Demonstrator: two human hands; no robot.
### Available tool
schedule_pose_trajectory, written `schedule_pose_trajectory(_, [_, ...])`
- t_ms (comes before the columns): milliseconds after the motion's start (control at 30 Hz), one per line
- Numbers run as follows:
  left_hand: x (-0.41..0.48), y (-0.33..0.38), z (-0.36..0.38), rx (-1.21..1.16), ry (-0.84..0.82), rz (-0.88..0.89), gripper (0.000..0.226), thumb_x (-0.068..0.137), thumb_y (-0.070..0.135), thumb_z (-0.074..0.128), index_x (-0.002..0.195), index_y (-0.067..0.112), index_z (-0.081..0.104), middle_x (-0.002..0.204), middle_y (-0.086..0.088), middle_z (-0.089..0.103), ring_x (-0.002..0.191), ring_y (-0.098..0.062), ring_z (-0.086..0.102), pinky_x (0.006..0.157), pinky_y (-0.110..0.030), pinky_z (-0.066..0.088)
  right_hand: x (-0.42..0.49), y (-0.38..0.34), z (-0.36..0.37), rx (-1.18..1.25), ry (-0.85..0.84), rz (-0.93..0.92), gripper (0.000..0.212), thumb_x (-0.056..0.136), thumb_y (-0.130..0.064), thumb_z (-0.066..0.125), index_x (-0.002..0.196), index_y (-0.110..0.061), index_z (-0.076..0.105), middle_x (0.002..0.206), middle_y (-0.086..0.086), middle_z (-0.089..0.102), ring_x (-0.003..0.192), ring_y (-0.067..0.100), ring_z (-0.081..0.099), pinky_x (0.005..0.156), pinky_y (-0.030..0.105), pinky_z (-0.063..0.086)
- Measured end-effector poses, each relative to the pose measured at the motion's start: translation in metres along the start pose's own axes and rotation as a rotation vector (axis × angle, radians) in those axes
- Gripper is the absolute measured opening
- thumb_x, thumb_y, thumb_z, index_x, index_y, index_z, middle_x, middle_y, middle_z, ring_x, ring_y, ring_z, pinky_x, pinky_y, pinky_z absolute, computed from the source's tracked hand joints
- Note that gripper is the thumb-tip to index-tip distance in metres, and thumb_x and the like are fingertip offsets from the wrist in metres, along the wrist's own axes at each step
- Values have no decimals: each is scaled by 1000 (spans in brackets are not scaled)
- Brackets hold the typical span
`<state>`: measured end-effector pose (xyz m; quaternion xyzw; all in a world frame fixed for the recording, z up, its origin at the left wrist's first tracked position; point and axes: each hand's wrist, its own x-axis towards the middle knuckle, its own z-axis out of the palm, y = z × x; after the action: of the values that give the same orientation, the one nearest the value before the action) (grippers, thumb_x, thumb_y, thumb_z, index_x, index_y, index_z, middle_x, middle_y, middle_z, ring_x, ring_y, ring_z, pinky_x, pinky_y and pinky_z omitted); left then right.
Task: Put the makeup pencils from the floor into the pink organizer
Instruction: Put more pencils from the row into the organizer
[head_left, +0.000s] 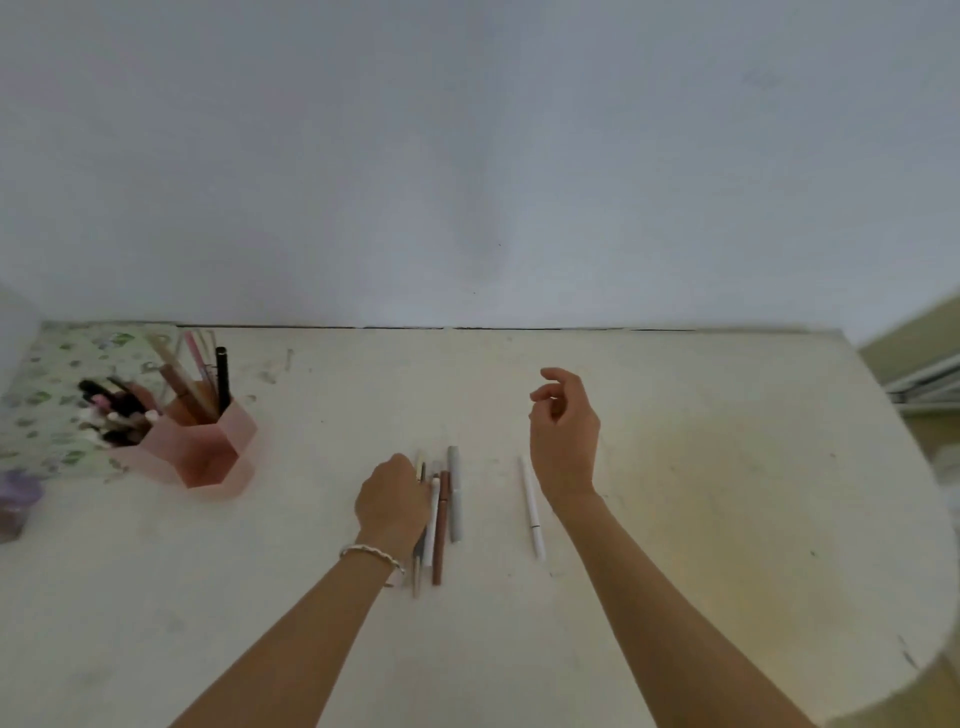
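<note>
A floral-patterned sheet (47, 395) is lying at nine o'clock, beneath and behind the pink organizer (200, 449), whose cells are already holding upright pencils. Nothing is blocking my way across the pale floor (675, 493). The loose makeup pencils (444, 512) are lying side by side at centre: white, brown and grey ones. A lone white pencil (532, 512) is lying apart at three o'clock from them. My left hand (392, 501) is curling down onto the bundle's left edge, touching it. My right hand (563, 431) is hovering loosely curled, holding nothing.

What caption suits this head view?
Left hand reaches clustered makeup pencils; right hand hovers empty; pink organizer waits left.
</note>
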<state>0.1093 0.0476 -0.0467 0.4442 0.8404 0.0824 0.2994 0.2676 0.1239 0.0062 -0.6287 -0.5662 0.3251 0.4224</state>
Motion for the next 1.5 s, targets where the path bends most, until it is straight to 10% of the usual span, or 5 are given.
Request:
schedule_pose_trajectory(300, [2, 9, 0, -25, 34, -40, 26, 94, 30, 60, 108, 9, 56, 108, -10, 65, 98, -29, 63, 79, -36, 52, -4, 30, -17, -8, 5, 89, 42, 86, 2, 45, 105, -33, 56, 82, -11, 64, 52, 2, 50, 50, 14, 43])
schedule_pose_trajectory(567, [23, 12, -50, -544, 144, 118, 20, 90, 15, 69, 104, 13, 54, 86, -3, 64, 79, -25, 65, 69, -29, 52, 2, 39, -14, -198, -82, 71, 29, 89, -4, 49, 110, -21, 59, 73, 0, 63, 51, 8, 48, 52, 18, 41])
schedule_pose_trajectory(900, [22, 23, -120, -681, 522, 341, 35, 89, 14, 67, 119, 27, 56, 79, 17, 61, 72, 3, 61, 67, -6, 42, -15, 51, 12, -782, -499, 51, 36, 87, -7, 50, 123, -14, 50, 112, 9, 56, 101, 28, 60, 78, 31, 46])
schedule_pose_trajectory(1200, [17, -69, -209, -614, 941, 278, 50, 91, 12, 65, 133, 34, 47, 95, 4, 62, 80, -7, 64, 69, -2, 48, 14, -88, 95, 29, -104, -327, 23, 84, -2, 59, 104, -13, 60, 93, 2, 60, 71, 12, 58, 68, 16, 45])
schedule_pose_trajectory(1500, [24, -119, -191, -140, 870, 179, 30, 89, 14, 65, 113, 23, 49, 89, -1, 64, 78, -22, 62, 68, -30, 45, -27, -143, 167, 273, -261, -466, 27, 92, -5, 55, 115, -19, 52, 93, 0, 61, 81, 15, 62, 77, 28, 53])
